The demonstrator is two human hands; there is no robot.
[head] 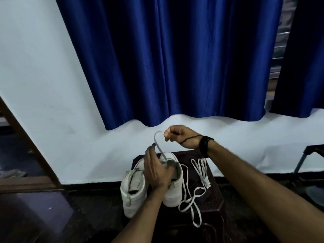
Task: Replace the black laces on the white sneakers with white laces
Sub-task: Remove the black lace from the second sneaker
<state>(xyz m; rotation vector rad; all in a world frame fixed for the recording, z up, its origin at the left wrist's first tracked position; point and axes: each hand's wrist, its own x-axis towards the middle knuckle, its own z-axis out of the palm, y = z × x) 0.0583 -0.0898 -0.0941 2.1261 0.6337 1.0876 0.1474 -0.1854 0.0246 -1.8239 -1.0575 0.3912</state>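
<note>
Right hand [182, 136] pinches the end of a white lace [158, 146] up above the right sneaker [172, 188] — fingers curled tight on it, lace running down into the eyelets near the tongue. Left hand [157, 171] rests on that sneaker's throat, fingers curled over the collar edge and holding it, index tip up near the lace. Left sneaker [134, 190] stands just beside it, touching or nearly; I can't tell if any lace is in it. Both sit on a small dark bench [213, 199] against the wall. The lace's other run trails off the sneaker in loose loops over the bench [190, 204]; a second white lace [201, 170] lies folded near the back right. No black laces in view, so I judge removal done and threading under way on this sneaker. To do the pull well: keep the left grip pinning the upper so the sneaker doesn't lift, draw straight up along the eyelet line, stop when the tails match — and keep the flat lace untwisted. Watch the loose loops; they could snag or slide off the edge.
</note>
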